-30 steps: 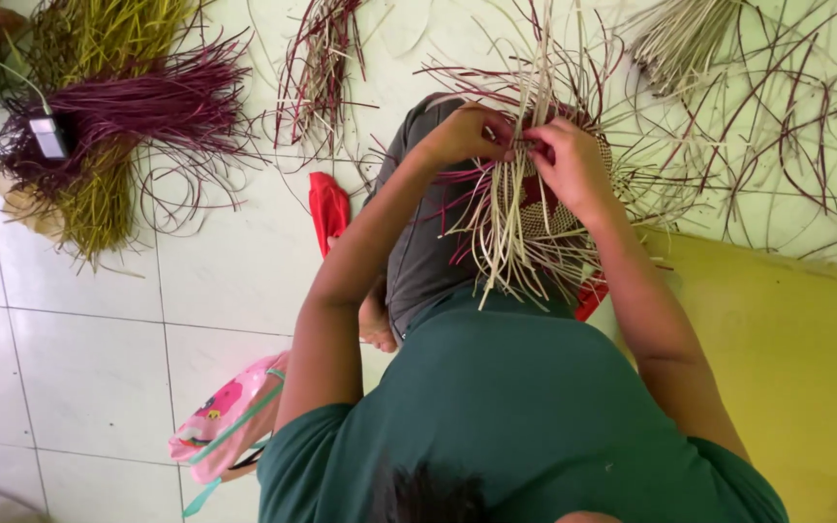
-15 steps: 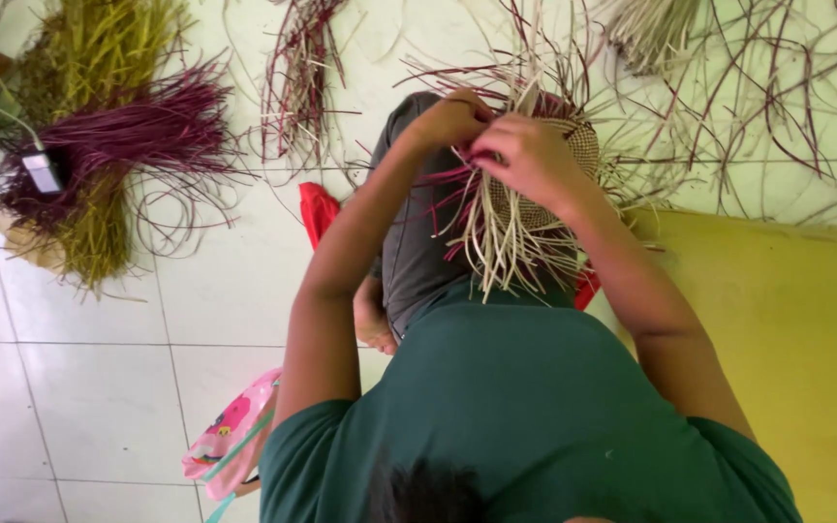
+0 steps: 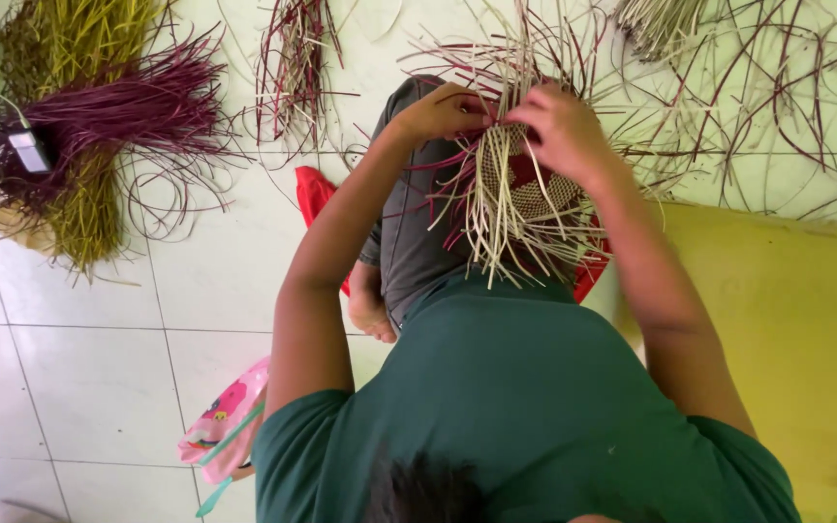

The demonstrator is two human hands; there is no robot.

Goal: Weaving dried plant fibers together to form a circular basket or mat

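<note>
Both hands (image 3: 501,121) now closer together on woven piece (image 3: 525,189).

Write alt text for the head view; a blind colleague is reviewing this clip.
Seen from above, a seated person's left hand and right hand grip pale and purple strands of a half-woven mat on their lap. Bundles of purple reeds and yellow-green reeds lie on the white tiled floor to the left.
</note>
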